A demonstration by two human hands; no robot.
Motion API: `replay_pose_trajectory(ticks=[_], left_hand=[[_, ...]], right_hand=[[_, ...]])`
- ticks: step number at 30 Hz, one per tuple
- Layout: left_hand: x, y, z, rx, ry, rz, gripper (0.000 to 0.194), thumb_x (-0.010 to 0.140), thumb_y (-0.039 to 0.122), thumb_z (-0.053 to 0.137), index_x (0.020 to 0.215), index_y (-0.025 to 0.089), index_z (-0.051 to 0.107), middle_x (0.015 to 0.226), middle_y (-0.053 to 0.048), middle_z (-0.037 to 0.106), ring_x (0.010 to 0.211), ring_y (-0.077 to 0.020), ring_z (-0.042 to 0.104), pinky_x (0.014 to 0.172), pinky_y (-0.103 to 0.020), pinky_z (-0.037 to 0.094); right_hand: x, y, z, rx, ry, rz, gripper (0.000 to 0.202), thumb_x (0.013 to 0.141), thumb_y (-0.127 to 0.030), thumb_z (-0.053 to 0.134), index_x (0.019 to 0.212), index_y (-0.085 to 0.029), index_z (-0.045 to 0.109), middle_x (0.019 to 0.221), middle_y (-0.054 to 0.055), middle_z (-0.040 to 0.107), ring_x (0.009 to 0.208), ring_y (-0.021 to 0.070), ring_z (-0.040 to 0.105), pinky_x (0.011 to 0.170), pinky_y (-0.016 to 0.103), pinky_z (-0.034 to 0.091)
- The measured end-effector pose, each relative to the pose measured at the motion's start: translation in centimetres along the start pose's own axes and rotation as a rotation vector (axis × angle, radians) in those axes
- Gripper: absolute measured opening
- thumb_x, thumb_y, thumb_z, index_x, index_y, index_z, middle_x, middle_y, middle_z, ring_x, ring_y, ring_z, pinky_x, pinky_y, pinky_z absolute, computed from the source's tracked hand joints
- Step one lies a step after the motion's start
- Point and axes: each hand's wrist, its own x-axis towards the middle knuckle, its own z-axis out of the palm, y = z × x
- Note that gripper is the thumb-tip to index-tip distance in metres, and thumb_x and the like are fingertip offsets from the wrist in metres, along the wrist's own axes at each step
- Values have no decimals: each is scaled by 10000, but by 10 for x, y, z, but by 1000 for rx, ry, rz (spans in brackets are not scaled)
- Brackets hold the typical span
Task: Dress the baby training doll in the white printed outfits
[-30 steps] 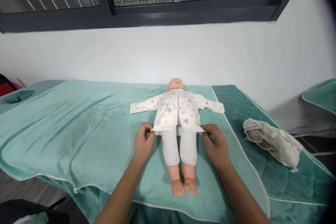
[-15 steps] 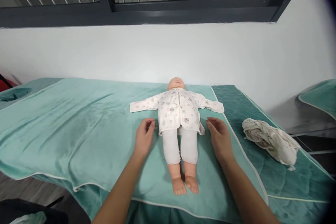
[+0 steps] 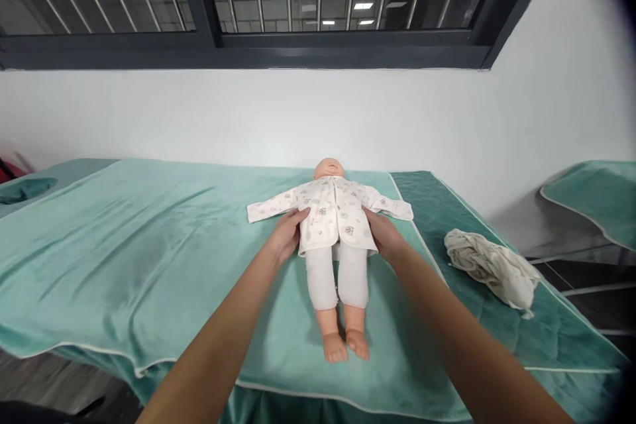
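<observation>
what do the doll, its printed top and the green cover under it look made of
Doll: likely smooth plastic or vinyl, with a slight sheen on its bare feet. Printed top: thin soft cloth, probably cotton; it wrinkles. Green cover: plush, towel-like fabric, matte with brushed shading.

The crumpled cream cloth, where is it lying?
The crumpled cream cloth lies on the darker green cover, right of the baby doll, beyond the right hand.

doll point(image 3: 338, 318) smooth matt plastic; shirt point(image 3: 334, 211) soft printed cloth; towel point(image 3: 149, 252) plush teal cloth; rag point(image 3: 489, 265) crumpled cloth.
</observation>
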Motion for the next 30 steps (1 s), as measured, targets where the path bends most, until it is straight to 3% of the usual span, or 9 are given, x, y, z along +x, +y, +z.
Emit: replay_pose_trajectory(ticks=[7,12,19,25,30], left_hand=[[44,13,9,-8,-35,56,205,768,238,773,925,120,715,996,-109,769,824,-181,705,789,-291,557],[66,3,13,8,-60,52,259,755,280,786,953,129,719,1013,-107,765,869,-200,707,826,-311,548],[51,0,-3,249,-1,-3,402,780,480,746,1038,174,710,1045,-96,741,863,-196,680,682,-266,519],[42,13,-4,330,-129,-19,517,822,478,702,1279,242,644,1198,-116,710,1067,-267,660,818,-328,534],[37,18,-6,408,-175,-22,583,818,476,706,1355,274,602,1193,-104,720,1071,-286,665,836,-360,532]], right_hand=[[23,-22,-1,44,-6,-92,349,821,-472,703,994,-171,730,1012,97,771,900,264,734,824,387,604],[44,-19,-10,-10,50,-118,375,850,-497,659,1035,-178,724,1017,92,768,941,271,728,829,399,599],[44,0,-28,-94,41,-119,361,864,-553,615,1036,-260,735,1051,46,764,1006,272,713,864,387,578],[35,-16,-40,-415,134,-198,370,846,-587,616,998,-273,739,1076,24,752,1031,284,682,847,383,550],[32,-19,-43,-451,148,-180,375,837,-586,627,1011,-273,738,982,23,762,893,263,706,699,343,545]])
